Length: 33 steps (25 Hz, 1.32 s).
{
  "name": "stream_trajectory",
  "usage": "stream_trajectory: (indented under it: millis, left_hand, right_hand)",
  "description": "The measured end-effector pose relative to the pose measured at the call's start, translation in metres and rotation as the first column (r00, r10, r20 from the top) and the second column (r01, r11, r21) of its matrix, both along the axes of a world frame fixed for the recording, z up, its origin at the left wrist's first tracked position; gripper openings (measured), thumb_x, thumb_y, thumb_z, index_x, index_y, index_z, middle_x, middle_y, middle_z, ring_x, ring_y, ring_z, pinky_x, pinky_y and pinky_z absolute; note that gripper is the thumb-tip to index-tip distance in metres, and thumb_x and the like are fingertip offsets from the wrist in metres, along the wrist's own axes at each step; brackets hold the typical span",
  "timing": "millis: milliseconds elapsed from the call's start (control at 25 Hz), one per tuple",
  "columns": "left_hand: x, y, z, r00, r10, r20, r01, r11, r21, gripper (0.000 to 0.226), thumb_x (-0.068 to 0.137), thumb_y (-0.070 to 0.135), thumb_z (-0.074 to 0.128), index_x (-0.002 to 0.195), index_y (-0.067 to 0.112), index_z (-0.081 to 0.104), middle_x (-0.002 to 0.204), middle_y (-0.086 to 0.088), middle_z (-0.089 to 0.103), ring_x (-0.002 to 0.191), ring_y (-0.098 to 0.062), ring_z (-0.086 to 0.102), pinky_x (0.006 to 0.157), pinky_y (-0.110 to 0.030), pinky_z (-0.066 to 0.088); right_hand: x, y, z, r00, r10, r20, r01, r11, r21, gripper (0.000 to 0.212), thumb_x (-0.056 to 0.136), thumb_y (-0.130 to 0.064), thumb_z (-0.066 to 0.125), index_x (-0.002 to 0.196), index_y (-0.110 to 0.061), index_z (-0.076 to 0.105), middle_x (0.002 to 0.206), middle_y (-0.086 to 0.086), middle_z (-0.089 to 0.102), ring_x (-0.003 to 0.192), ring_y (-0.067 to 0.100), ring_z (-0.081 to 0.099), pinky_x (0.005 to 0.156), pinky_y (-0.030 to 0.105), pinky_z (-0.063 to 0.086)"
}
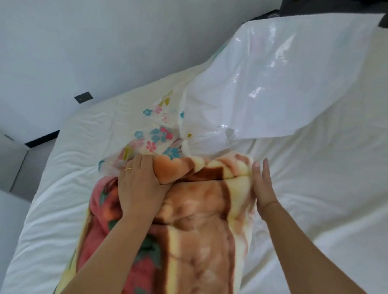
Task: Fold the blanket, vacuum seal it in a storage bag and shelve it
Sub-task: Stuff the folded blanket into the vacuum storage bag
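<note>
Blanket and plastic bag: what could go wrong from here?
The bulky blanket bunches where the left hand grips it, so it may jam or unfold. The thin bag lies crumpled on the bed; a hard push from the flat right hand might tear it.

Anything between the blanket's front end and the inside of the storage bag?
Only the storage bag's own plastic, bunched against the blanket's front end just ahead of the left hand; nothing else visible.
</note>
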State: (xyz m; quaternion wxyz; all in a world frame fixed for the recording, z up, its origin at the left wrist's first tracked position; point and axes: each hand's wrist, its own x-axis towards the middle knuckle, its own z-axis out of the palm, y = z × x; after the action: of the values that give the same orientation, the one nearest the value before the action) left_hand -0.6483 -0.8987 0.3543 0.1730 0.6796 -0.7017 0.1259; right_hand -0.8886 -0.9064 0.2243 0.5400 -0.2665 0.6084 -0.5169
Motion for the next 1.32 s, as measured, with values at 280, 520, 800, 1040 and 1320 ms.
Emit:
stream_trajectory:
  millis: [280,520,800,1040,1320]
  left_hand:
    - [0.027,-0.034,0.024,0.764,0.088,-0.640,0.086,0.968,0.236,0.068,0.056,0.057,0.083,0.108,0.029,0.049,0.101,0.010,0.060,0.096,-0.012,0.057,0.084,-0.032,0.047]
    - [0.054,-0.040,0.040,0.525,0.074,-0.848,0.076,0.988,0.133,0.031,0.079,0.036,0.072,0.103,0.023,0.059,0.093,0.013,0.063,0.092,-0.009,0.061,0.078,-0.020,0.047]
    - [0.069,-0.025,0.043,0.791,-0.093,-0.604,0.017,0.991,-0.131,0.043,0.070,0.009,0.077,0.103,0.032,0.061,0.099,0.019,0.055,0.103,-0.012,0.052,0.092,-0.024,0.038]
    - [0.057,-0.009,0.030,0.884,-0.160,-0.439,0.053,0.968,-0.245,0.014,0.067,0.025,0.065,0.075,0.023,0.054,0.073,-0.001,0.060,0.071,-0.023,0.056,0.066,-0.040,0.048]
    - [0.043,0.003,0.033,0.915,-0.352,-0.194,0.321,0.931,-0.176,0.034,0.072,0.050,0.058,0.067,0.017,0.053,0.061,0.010,0.050,0.058,-0.020,0.052,0.057,-0.035,0.045]
  right_hand:
    - [0.055,-0.028,0.005,0.916,0.386,-0.111,-0.401,0.893,-0.203,0.037,0.091,-0.056,0.053,0.121,-0.036,0.061,0.125,-0.009,0.062,0.119,0.014,0.056,0.108,0.050,0.039]
    - [0.127,0.004,0.042,0.815,0.394,-0.425,-0.555,0.740,-0.379,0.051,0.075,-0.060,0.044,0.117,-0.035,0.060,0.146,-0.014,0.040,0.139,0.002,0.027,0.118,0.026,0.014]
    - [0.162,-0.007,0.051,0.694,0.336,-0.636,-0.582,0.782,-0.221,0.068,0.073,-0.071,0.021,0.124,-0.036,0.049,0.139,-0.008,0.042,0.137,0.018,0.030,0.113,0.048,0.022]
    - [0.173,-0.002,0.045,0.780,0.099,-0.618,-0.266,0.946,-0.185,0.088,0.070,-0.082,0.019,0.134,-0.027,0.044,0.140,-0.003,0.045,0.132,0.020,0.038,0.109,0.049,0.028]
    - [0.161,0.011,0.047,0.824,-0.535,-0.188,0.447,0.817,-0.363,0.047,0.076,-0.025,0.077,0.107,-0.041,0.046,0.097,-0.019,0.039,0.088,0.006,0.049,0.085,0.043,0.049]
